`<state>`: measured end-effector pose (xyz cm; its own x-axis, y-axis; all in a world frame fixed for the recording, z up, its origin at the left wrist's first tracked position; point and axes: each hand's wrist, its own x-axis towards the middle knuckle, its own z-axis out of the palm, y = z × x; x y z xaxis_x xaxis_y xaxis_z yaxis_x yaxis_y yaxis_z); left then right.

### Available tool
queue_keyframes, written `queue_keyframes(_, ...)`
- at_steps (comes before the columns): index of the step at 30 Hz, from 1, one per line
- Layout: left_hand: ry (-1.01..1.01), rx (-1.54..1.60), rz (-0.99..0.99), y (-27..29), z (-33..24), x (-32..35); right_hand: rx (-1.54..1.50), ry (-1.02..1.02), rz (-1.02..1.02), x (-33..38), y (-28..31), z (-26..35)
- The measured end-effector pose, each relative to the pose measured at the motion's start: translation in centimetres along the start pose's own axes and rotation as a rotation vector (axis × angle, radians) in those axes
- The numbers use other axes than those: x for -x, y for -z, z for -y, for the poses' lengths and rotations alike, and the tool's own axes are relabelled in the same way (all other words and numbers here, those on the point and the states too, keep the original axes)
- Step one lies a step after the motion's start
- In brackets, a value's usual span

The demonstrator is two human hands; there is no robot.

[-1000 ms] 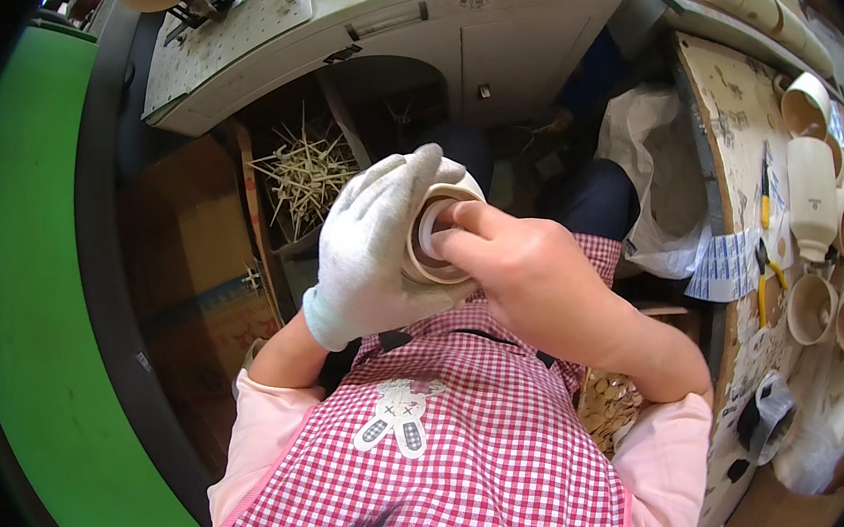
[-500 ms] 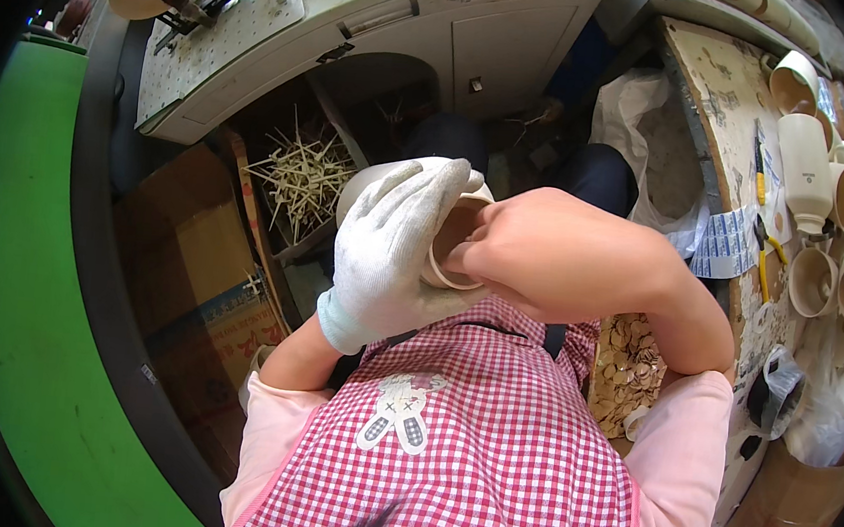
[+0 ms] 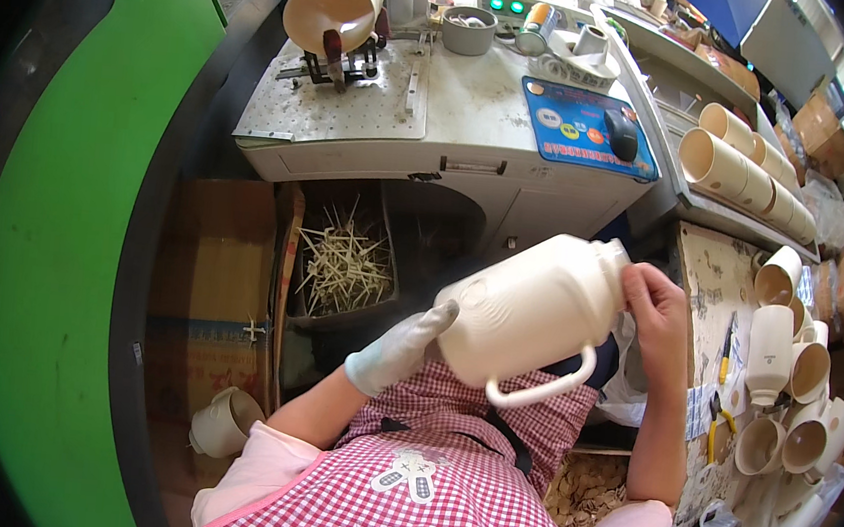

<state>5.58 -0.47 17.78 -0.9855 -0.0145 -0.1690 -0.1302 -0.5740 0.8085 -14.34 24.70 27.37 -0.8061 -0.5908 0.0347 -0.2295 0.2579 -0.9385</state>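
A cream plastic jug (image 3: 528, 308) with a side handle (image 3: 544, 387) lies tilted on its side in front of my body, its narrow neck up and to the right. My left hand (image 3: 403, 347), in a white glove, cups the wide bottom end, its thumb pressed along the near rim. Bare, my right hand (image 3: 655, 309) grips the neck between thumb and fingers; most of those fingers are hidden behind it. The handle hangs toward the checked apron (image 3: 464, 468).
Ahead stands a workbench (image 3: 476, 103) with a cream cylinder (image 3: 336, 5) on a fixture and a mouse (image 3: 620, 135). Below it is a bin of thin cream scraps (image 3: 341, 267). To the right, several cream jugs (image 3: 809, 373) and yellow-handled pliers (image 3: 716, 425) lie on a worn side table (image 3: 707, 278).
My right fingers have come out of the open end of the cream piece. The jug is now turned sideways, held away from my body between both hands. The view has tilted up, showing more bench.
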Motion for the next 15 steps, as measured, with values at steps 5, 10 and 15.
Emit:
queue_keyframes(5,-0.073,0.439,0.082,2.8,1.5,-3.4,0.516,0.556,-0.012,-7.8,-1.0,5.2)
queue_keyframes(10,0.141,0.47,0.277,3.9,4.4,-9.3,0.599,0.567,0.19,-25.1,-13.9,13.8)
queue_keyframes(15,0.255,0.326,0.351,5.5,8.8,-13.3,0.897,0.775,-0.058,-36.8,-26.9,16.5)
